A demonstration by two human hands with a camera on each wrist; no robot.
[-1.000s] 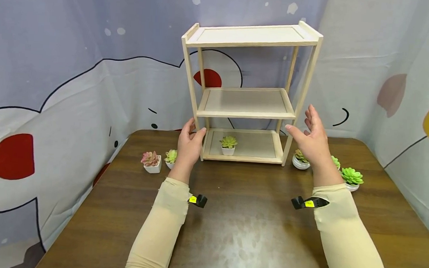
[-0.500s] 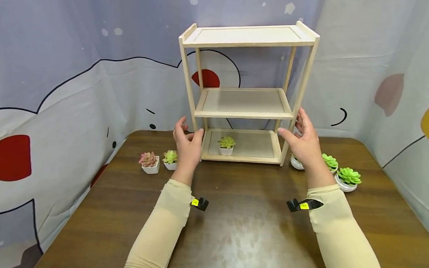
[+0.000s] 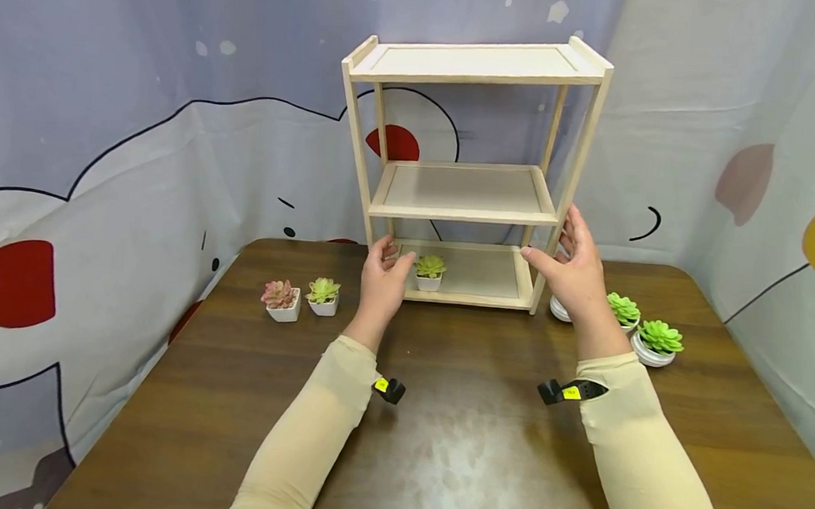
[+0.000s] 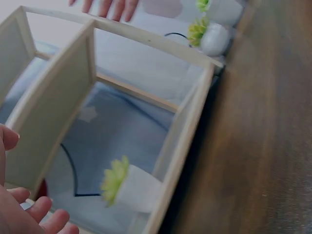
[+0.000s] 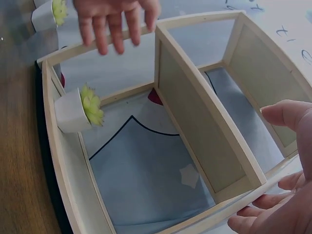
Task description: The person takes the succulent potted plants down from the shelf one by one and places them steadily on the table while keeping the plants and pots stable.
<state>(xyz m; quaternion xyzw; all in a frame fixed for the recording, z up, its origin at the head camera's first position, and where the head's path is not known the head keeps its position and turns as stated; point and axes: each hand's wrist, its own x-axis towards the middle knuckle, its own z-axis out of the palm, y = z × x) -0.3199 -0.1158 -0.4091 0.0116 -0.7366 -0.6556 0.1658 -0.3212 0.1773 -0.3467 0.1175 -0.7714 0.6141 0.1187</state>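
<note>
A pale wooden three-tier rack (image 3: 467,188) stands at the back of the table. On its bottom shelf, left of the middle, sits a small yellow-green succulent (image 3: 430,273) in a white square pot. My left hand (image 3: 382,284) overlaps the rack's lower left post, its thumb beside the succulent in the head view; its relaxed fingers grip nothing. At the lower right post is my right hand (image 3: 574,276), fingertips along the outer side and thumb extended across the front, spread wide. In the right wrist view the potted succulent (image 5: 73,109) stands inside the rack, apart from both hands.
Left on the brown table (image 3: 468,414) are a pink succulent (image 3: 282,300) and a yellow-green one (image 3: 323,294) in white pots. Bright green succulents (image 3: 657,340) in round white pots stand on the right, partly behind my arm. A patterned cloth (image 3: 139,176) hangs behind.
My right hand has moved left from beside the rack to its right post. My left hand has shifted right, across the left post, nearer the succulent. The succulent has not moved.
</note>
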